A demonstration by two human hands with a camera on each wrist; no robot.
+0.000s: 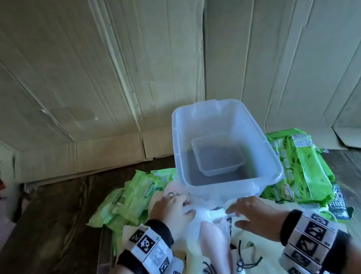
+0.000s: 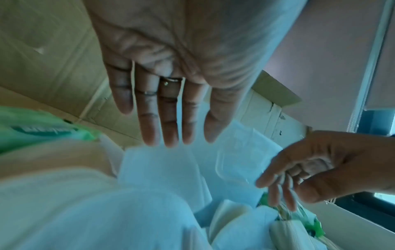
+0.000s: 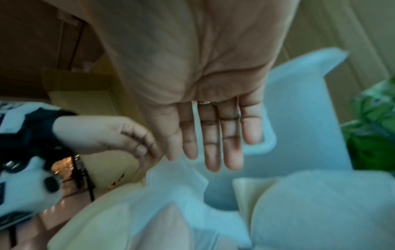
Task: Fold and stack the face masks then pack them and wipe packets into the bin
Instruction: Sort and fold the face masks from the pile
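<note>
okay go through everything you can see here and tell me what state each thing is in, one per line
Clear bin: lid off, holds only a small clear tray.
Face masks: loose pile, unstacked.
Wipe packets, left: outside bin.
Wipe packets, right: outside bin.
Left hand: fingers straight, on the masks.
Right hand: open, holds nothing.

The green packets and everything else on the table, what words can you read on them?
"FIBE": on the dark green packet at the right; the letters after it are cut off.
Oval logo on the wipe packets on the left: too blurred to read.
Print on the wipe packets on the right: too small and blurred.
Wrist bands: only black-and-white square codes, no words.
Bin and masks: no text.
</note>
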